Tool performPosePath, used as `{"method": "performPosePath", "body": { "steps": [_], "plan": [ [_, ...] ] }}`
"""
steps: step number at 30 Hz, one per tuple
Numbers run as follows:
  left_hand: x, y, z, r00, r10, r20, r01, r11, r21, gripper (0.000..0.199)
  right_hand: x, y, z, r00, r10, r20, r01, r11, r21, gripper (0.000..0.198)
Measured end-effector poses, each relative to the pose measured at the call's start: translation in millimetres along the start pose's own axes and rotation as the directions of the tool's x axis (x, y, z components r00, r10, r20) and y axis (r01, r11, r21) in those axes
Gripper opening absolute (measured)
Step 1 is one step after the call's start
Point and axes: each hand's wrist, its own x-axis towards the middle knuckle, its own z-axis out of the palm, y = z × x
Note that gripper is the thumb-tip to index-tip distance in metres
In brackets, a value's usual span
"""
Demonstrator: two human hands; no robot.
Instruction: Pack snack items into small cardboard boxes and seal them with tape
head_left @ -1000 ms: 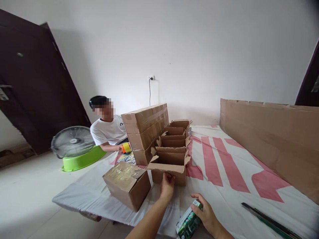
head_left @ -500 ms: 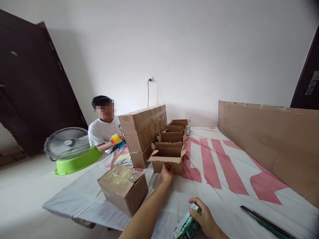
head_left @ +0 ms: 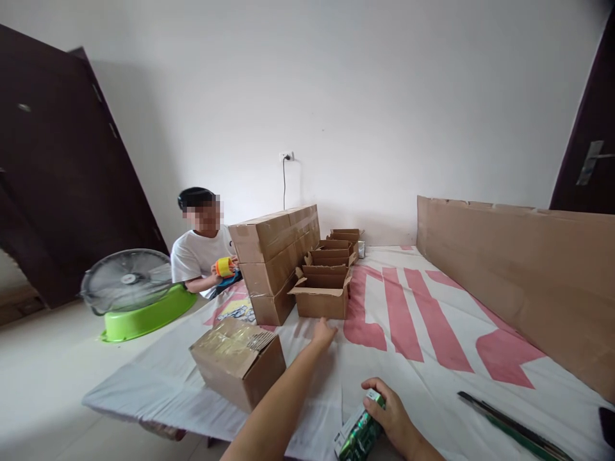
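Note:
My left hand point(head_left: 325, 333) is stretched forward with its fingers at the lower front edge of the nearest open cardboard box point(head_left: 321, 305); it grips nothing, and whether it touches the box I cannot tell. That box has its flaps up and heads a row of open cardboard boxes point(head_left: 331, 257). Near the front edge, my right hand point(head_left: 391, 413) is closed around a small shiny green carton point(head_left: 358, 432) with a white end. To the left of my left arm rests a taped cardboard box point(head_left: 237, 362).
Stacked sealed boxes point(head_left: 273, 262) stand left of the row. A person point(head_left: 202, 250) beyond the table holds a yellow-orange tape roll point(head_left: 224, 267). A cutter knife point(head_left: 509, 422) lies at the right. A cardboard sheet point(head_left: 500, 256) edges the far right; a fan point(head_left: 129, 278) stands left.
The nearest open box has shifted away from me, closer to the row behind it. My left hand has come off its front face to its base. The right hand still holds the green carton.

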Motion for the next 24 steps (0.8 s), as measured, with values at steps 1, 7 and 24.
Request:
{"method": "performPosePath", "body": {
  "steps": [1,7,24],
  "plan": [
    [-10,3,2,0.997,0.009,0.083,-0.010,1.000,0.017,0.027,0,-1,0,1.000,-0.003,-0.008,0.003,1.000,-0.001,0.050],
    [-94,18,-11,0.761,0.152,0.630,-0.228,0.973,0.041,0.051,7,7,1,0.982,0.058,-0.178,-0.052,0.998,0.037,0.053],
    [-60,-20,-23,0.965,0.206,0.163,-0.256,0.600,0.758,0.047,13,47,14,0.939,-0.020,-0.343,-0.009,0.997,-0.083,0.039]
  ]
}}
